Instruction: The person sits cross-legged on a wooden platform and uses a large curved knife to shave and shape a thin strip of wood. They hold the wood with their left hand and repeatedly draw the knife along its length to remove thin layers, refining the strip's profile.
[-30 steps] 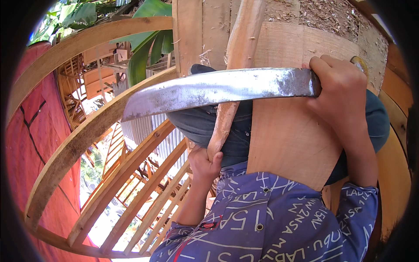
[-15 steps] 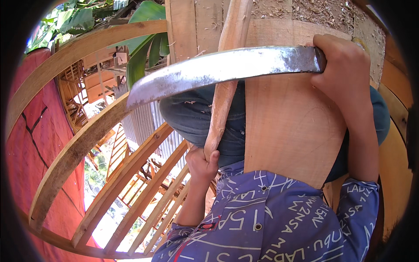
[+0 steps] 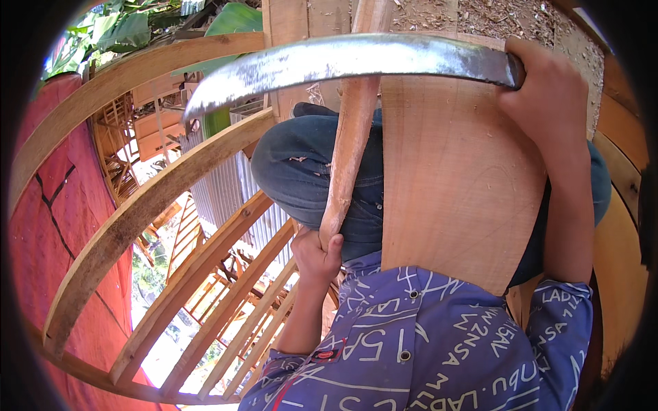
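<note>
A long, slightly curved machete [image 3: 329, 60] spans the upper middle, its shiny blade pointing left. My right hand [image 3: 548, 96] is closed around its handle, which the fingers mostly hide. Under the blade runs a roughly shaved wooden stick [image 3: 353, 144], slanting from the top of the view down to my lap. My left hand [image 3: 319, 257] is wrapped round the stick's near end, thumb up. Whether the blade touches the stick cannot be told. Beside the stick a wide smooth wooden board [image 3: 459, 192] rests across my lap.
Wood shavings [image 3: 500, 17] litter the planks at the far right. Wooden railing slats [image 3: 171, 171] curve along the left, with a red panel [image 3: 75, 205] beyond them. Green leaves [image 3: 123, 31] and a corrugated metal sheet [image 3: 226, 188] show past the railing. My bent knee [image 3: 295, 161] lies left of the stick.
The machete has moved farther away along the stick, carried by my right hand, which has also shifted slightly right. My left hand and the stick have stayed nearly still.
</note>
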Available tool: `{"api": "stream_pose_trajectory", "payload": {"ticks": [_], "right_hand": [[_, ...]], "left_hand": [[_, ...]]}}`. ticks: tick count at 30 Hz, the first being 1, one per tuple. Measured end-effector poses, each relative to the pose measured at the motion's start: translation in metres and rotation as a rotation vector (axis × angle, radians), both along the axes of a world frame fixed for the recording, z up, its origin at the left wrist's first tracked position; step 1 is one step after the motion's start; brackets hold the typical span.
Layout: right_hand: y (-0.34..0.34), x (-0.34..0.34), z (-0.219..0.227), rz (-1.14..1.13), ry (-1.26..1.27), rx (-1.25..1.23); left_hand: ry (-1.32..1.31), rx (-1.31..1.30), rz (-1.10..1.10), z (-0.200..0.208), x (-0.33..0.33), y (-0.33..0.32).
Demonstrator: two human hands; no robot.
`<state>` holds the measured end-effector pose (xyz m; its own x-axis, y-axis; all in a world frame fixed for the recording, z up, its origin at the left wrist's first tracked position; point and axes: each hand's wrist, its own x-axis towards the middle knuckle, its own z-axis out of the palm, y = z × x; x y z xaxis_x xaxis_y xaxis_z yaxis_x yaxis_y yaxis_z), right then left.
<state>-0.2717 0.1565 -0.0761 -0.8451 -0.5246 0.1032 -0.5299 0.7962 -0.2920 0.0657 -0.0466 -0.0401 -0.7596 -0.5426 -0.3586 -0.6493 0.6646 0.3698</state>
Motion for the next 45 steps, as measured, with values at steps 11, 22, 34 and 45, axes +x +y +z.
{"api": "stream_pose_trajectory", "payload": {"ticks": [11,22,34,45], "right_hand": [[0.008,-0.005,0.003,-0.185,-0.155,-0.021],[0.002,-0.001,-0.008,0.100,-0.015,-0.066],[-0.003,0.017,0.012,0.034,-0.118,-0.096],[0.022,-0.025,-0.018,-0.244,-0.124,-0.071]], "left_hand": [[0.026,-0.004,-0.050,-0.003,0.002,-0.004],[0.037,-0.009,-0.030,0.003,-0.001,-0.007],[0.088,-0.033,-0.037,0.000,-0.008,-0.004],[0.051,-0.068,-0.022,0.002,-0.002,-0.002]]}}
